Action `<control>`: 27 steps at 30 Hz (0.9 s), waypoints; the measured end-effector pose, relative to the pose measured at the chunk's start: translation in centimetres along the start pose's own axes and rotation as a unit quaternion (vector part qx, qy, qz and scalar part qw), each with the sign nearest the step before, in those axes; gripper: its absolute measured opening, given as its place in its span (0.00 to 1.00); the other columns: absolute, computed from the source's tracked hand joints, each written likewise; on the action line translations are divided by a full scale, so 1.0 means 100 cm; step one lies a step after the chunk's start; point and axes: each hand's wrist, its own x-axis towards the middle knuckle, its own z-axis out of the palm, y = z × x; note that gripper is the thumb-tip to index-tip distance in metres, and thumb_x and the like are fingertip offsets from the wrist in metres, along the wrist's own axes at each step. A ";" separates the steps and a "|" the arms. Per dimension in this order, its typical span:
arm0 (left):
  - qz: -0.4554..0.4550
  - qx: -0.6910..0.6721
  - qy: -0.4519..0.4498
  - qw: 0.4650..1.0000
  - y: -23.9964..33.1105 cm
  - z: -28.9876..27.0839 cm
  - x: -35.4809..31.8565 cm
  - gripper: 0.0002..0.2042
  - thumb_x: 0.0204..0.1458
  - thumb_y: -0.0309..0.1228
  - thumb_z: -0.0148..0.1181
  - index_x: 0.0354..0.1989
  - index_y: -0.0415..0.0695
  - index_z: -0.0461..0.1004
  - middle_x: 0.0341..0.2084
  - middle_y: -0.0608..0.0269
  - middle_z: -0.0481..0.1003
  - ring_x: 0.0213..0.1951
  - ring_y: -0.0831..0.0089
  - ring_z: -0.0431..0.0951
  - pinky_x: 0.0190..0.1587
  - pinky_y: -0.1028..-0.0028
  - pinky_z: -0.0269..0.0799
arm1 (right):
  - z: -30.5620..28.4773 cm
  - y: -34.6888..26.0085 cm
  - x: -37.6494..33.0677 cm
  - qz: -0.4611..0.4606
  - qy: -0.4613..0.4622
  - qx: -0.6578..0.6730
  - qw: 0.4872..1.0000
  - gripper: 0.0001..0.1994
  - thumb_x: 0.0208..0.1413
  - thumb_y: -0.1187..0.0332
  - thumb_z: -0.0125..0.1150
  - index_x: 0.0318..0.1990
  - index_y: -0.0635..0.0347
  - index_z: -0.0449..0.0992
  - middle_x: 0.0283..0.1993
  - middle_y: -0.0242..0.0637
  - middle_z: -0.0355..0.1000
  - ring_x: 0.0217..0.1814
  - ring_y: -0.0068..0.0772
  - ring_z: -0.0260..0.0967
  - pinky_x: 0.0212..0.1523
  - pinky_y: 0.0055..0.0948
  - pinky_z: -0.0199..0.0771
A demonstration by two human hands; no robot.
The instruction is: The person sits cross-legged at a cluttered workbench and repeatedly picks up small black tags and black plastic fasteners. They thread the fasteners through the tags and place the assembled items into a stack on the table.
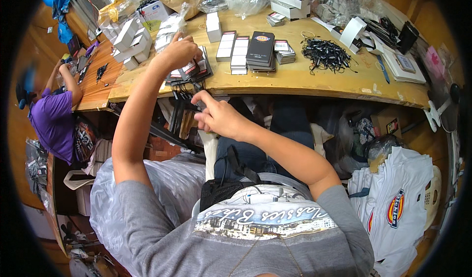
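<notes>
Wooden tabletop (278,83) spans the scene, the left hand (180,51) over dark tags (189,71) toward its near left edge, the right hand (221,116) beside dangling cords (179,93), both grips too obscured to tell.

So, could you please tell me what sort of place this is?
Probably a small clothing workshop or packing room, judging by stacked dark tags, tangled black cords and a pile of white garments.
</notes>
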 end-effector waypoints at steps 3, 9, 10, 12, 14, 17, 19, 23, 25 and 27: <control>0.004 -0.012 0.116 0.993 0.005 0.007 -0.006 0.12 0.32 0.15 0.49 0.24 0.46 0.70 0.26 0.64 0.69 0.42 0.66 0.64 0.47 0.65 0.53 | -0.031 -0.013 -0.007 -0.084 0.069 -0.189 0.976 0.10 0.43 0.65 0.53 0.32 0.61 0.69 0.26 0.45 0.69 0.28 0.39 0.68 0.31 0.29 0.65; 0.007 -0.284 0.188 0.940 0.012 0.008 0.043 0.09 0.38 0.23 0.54 0.31 0.39 0.69 0.30 0.56 0.70 0.35 0.61 0.69 0.39 0.70 0.64 | -0.165 -0.005 0.037 0.014 0.209 -0.392 0.896 0.18 0.35 0.59 0.60 0.34 0.60 0.73 0.33 0.42 0.70 0.40 0.40 0.65 0.43 0.33 0.63; 0.000 -0.298 0.171 0.939 0.017 0.008 0.055 0.14 0.36 0.25 0.57 0.35 0.40 0.68 0.33 0.55 0.70 0.36 0.61 0.69 0.40 0.70 0.63 | -0.182 0.003 0.045 0.036 0.178 -0.415 0.892 0.25 0.31 0.55 0.61 0.37 0.61 0.71 0.36 0.44 0.69 0.43 0.42 0.63 0.45 0.33 0.61; -0.004 -0.282 0.124 0.951 0.014 0.011 0.069 0.25 0.31 0.28 0.62 0.44 0.41 0.64 0.36 0.54 0.69 0.38 0.61 0.69 0.43 0.70 0.62 | -0.199 0.016 0.063 0.077 0.103 -0.428 0.895 0.36 0.25 0.49 0.64 0.45 0.62 0.65 0.43 0.49 0.64 0.49 0.44 0.59 0.49 0.33 0.57; 0.041 -0.186 0.101 0.977 0.008 0.013 0.078 0.36 0.27 0.29 0.65 0.51 0.42 0.55 0.36 0.51 0.69 0.35 0.64 0.70 0.38 0.71 0.66 | -0.202 0.022 0.074 0.135 0.022 -0.453 0.881 0.46 0.20 0.45 0.65 0.51 0.61 0.58 0.51 0.53 0.56 0.54 0.46 0.53 0.54 0.33 0.51; -0.092 -0.284 -0.134 0.945 0.005 -0.005 0.090 0.39 0.27 0.28 0.65 0.53 0.41 0.51 0.35 0.49 0.69 0.30 0.67 0.72 0.31 0.73 0.69 | -0.201 0.023 0.087 0.148 -0.002 -0.455 0.878 0.43 0.20 0.52 0.68 0.49 0.64 0.60 0.44 0.49 0.64 0.45 0.43 0.62 0.47 0.29 0.59; -0.086 -0.271 -0.147 0.947 -0.001 -0.002 0.101 0.44 0.25 0.30 0.67 0.55 0.43 0.47 0.32 0.50 0.70 0.27 0.69 0.72 0.27 0.73 0.70 | -0.204 0.024 0.093 0.163 -0.023 -0.430 0.888 0.43 0.20 0.53 0.69 0.49 0.63 0.60 0.43 0.49 0.65 0.45 0.42 0.62 0.46 0.30 0.60; -0.077 -0.255 -0.162 0.950 -0.007 0.005 0.117 0.48 0.22 0.33 0.69 0.56 0.43 0.45 0.34 0.50 0.69 0.31 0.64 0.72 0.31 0.71 0.70 | -0.202 0.024 0.092 0.172 -0.017 -0.420 0.891 0.39 0.19 0.56 0.70 0.46 0.61 0.63 0.43 0.48 0.65 0.45 0.41 0.62 0.44 0.30 0.61; -0.069 -0.237 -0.152 0.957 -0.018 0.018 0.118 0.49 0.21 0.33 0.70 0.56 0.43 0.44 0.37 0.51 0.67 0.34 0.62 0.71 0.34 0.70 0.69 | -0.193 0.017 0.090 0.126 0.028 -0.473 0.872 0.36 0.20 0.56 0.70 0.44 0.59 0.64 0.42 0.47 0.65 0.44 0.41 0.62 0.44 0.29 0.61; -0.059 -0.217 -0.145 0.964 -0.017 0.013 0.115 0.50 0.20 0.33 0.70 0.55 0.43 0.45 0.43 0.51 0.63 0.38 0.60 0.69 0.38 0.68 0.68 | -0.189 0.015 0.084 0.087 0.075 -0.492 0.863 0.33 0.21 0.57 0.69 0.41 0.58 0.65 0.42 0.45 0.64 0.44 0.41 0.62 0.44 0.29 0.61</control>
